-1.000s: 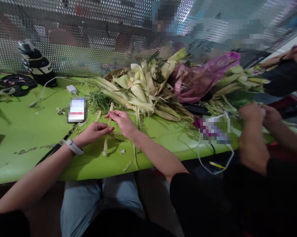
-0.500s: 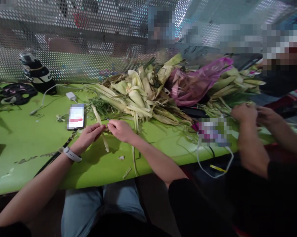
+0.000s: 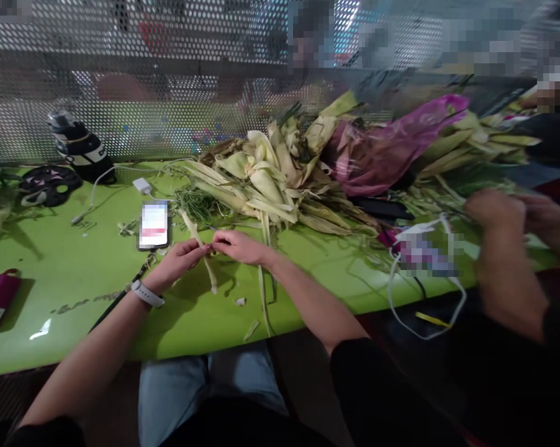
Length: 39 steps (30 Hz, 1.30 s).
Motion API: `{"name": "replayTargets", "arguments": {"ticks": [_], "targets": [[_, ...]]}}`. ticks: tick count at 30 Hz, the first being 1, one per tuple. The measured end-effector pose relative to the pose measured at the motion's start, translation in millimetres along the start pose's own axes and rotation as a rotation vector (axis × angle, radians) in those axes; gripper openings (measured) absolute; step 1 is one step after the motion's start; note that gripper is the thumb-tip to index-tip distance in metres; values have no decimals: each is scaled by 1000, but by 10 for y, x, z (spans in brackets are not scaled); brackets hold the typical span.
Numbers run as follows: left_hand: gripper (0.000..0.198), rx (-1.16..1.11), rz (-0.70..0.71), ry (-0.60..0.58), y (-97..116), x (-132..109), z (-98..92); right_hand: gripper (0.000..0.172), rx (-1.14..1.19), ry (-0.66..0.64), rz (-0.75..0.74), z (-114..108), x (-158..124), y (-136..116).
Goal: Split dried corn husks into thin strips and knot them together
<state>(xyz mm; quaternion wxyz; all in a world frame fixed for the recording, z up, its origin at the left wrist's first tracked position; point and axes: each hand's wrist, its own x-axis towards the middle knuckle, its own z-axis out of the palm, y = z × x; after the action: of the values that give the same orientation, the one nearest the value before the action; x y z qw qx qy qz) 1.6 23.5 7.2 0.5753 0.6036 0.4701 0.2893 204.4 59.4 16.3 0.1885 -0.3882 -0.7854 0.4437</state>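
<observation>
My left hand [image 3: 187, 256], with a white band on its wrist, is closed in a pinch. A pale, narrow strip of corn husk [image 3: 211, 276] runs through its fingers, one end pointing up the table and the other down. My right hand [image 3: 240, 246] is also pinched, its fingertips meeting those of the left. Whatever lies between the right fingertips is too small to make out. Beyond both hands lies a large heap of corn husks [image 3: 266, 180], with thin green shreds [image 3: 194, 205] at its left edge.
Left of my hands lies a lit phone [image 3: 154, 226] with a strap. Farther back are a charger [image 3: 141, 185], a dark bottle [image 3: 82, 149] and a black palette-like object [image 3: 49, 185]. A pink plastic bag [image 3: 382, 152] rests on the heap. At right, another person's hands [image 3: 498, 211] are working.
The view has shifted slightly, so the table's things appear farther right. My hands stay pinched together at the husk strip. A purple box shows more fully at the left edge.
</observation>
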Motion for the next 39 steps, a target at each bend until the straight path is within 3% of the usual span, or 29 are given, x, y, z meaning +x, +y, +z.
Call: {"name": "replayTargets", "arguments": {"ticks": [8, 14, 25, 27, 31, 39], "targets": [[36, 49, 44, -14, -27, 12, 32, 31, -35, -36, -18, -58, 19, 38], [38, -40, -46, 11, -14, -1, 79, 31, -62, -27, -17, -92, 52, 118], [30, 76, 109, 150, -57, 63, 0, 22, 97, -58, -4, -27, -16, 73], [30, 139, 99, 126, -48, 60, -25, 22, 78, -59, -8, -32, -28, 84], [25, 104, 75, -29, -20, 59, -74, 23, 77, -112, -17, -57, -45, 107], [27, -81, 49, -27, -1, 50, -182, 22, 212, -115, -30, -58, -68, 103]]}}
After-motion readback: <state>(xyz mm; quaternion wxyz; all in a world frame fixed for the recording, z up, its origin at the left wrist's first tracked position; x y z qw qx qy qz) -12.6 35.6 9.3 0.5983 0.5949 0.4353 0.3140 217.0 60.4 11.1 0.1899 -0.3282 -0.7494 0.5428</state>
